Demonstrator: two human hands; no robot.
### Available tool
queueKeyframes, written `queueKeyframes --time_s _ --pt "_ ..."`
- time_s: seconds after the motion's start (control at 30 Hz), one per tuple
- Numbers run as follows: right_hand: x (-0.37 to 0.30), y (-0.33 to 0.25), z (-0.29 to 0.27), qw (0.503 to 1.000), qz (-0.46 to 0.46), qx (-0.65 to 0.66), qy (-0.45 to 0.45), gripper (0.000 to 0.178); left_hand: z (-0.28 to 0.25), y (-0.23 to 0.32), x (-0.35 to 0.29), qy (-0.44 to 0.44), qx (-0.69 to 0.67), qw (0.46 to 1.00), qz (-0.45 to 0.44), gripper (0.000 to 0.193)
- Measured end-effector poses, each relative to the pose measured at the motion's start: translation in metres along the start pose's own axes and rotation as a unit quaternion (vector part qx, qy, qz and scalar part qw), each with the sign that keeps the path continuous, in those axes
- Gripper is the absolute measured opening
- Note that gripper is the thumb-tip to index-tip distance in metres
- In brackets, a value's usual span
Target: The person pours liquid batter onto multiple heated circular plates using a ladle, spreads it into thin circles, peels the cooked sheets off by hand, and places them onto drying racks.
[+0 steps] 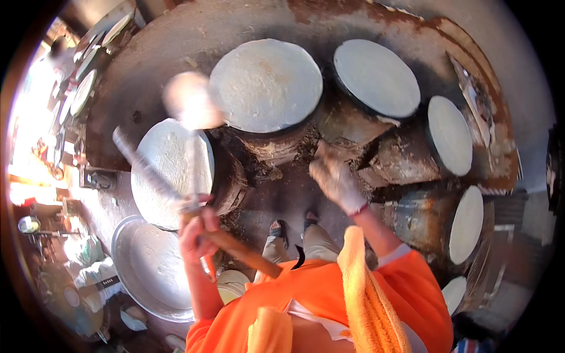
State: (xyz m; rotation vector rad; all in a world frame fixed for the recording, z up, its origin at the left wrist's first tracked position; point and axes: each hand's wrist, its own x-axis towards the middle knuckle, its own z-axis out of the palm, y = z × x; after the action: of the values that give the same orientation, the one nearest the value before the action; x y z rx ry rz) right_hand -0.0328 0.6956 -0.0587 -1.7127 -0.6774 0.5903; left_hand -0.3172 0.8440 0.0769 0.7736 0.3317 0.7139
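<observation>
My left hand (197, 236) is closed around two crossed tools. One is a ladle (193, 109), its bowl smeared by motion above the gap between two large round pans. The other is a long, flat metal blade with a wooden handle (244, 252); its blade slants up to the left over the near-left pan (172, 173). White, slightly rough-looking contents cover this pan and the larger back pan (266, 85). My right hand (336, 181) hangs over the dark gap in front of the stove blocks, apart from the pans. Its fingers are blurred and I see nothing in them.
More white-covered pans curve along my right, including a back-right pan (378, 77) and a right-hand pan (450, 135). A wide metal basin (122, 259) stands at the lower left. A pale bucket (232, 285) is beside my legs. Several other pans and a blurred person (62, 62) are far left.
</observation>
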Motion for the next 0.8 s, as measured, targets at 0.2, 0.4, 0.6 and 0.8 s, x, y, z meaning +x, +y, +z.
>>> queueKeyframes --time_s 0.2,0.4,0.6,0.8 --pt "0.259 -0.014 0.011 0.847 -0.164 -0.500 0.078 0.081 -0.090 0.056 -0.078 0.213 -0.167 0.948 0.166 0.040" --pt "0.340 -0.032 -0.015 0.867 0.016 -0.484 0.116 0.060 -0.203 0.043 -0.174 0.358 -0.264 0.876 0.187 0.034" --pt "0.368 -0.007 -0.005 0.934 -0.132 -0.331 0.037 0.033 -0.376 -0.071 -0.322 0.431 -0.404 0.795 0.136 0.033" --pt "0.376 -0.030 -0.051 0.935 -0.169 -0.301 0.077 0.015 -0.379 -0.126 -0.320 0.562 -0.251 0.785 -0.069 0.028"
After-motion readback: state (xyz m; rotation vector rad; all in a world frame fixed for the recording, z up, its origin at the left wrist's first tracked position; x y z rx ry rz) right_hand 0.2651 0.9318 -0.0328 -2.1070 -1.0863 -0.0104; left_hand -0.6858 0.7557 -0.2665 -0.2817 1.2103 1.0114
